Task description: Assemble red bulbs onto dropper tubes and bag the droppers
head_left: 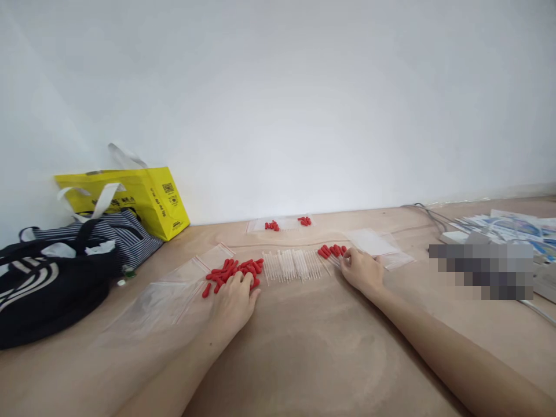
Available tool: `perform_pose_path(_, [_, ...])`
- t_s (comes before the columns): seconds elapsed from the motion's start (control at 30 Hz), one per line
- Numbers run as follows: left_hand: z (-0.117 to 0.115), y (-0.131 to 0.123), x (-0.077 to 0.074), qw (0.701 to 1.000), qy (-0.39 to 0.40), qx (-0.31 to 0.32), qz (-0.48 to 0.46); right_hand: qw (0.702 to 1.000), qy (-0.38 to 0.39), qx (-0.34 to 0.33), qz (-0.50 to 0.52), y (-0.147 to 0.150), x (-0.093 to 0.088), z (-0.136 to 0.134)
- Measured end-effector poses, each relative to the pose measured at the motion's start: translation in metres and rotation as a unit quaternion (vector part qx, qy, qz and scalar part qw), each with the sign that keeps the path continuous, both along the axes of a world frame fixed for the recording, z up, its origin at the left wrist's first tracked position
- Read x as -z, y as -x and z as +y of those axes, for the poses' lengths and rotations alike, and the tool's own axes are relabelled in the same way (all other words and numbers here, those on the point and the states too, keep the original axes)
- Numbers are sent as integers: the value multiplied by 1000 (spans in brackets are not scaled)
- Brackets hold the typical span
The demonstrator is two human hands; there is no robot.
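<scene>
My left hand (234, 301) lies on the wooden table (304, 359), its fingers curled into a loose pile of small red caps (237, 267). My right hand (361, 271) rests further right, fingertips pinched at a short row of red caps (332, 250) fitted on thin clear sticks. A row of bare clear sticks (292, 264) lies between the two hands. Whether either hand holds a cap is hidden by the fingers.
Clear zip bags (174, 289) lie left of the caps, and another clear bag (373, 243) lies behind my right hand. Filled bags (284, 223) sit by the wall. A yellow shopping bag (139, 197) and striped bags (65, 260) stand at left. Cables and papers (499, 229) lie at right.
</scene>
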State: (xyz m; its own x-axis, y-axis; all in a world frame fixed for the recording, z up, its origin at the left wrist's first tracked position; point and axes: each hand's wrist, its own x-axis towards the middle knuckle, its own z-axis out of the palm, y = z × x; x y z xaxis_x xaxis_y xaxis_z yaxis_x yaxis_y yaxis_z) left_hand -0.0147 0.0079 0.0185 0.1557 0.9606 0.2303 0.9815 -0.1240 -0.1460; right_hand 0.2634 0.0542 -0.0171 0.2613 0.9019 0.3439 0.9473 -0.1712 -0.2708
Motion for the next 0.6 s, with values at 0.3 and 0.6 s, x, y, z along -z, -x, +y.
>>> perform_pose_path(0.3, [-1,-2,0,1000,-15,-8,8,994,86,-72,-13,34,-15,0])
perform_pose_path(0.6, [6,5,7,999,-26,-7,-29,990,120,-71,-37,46,-14,15])
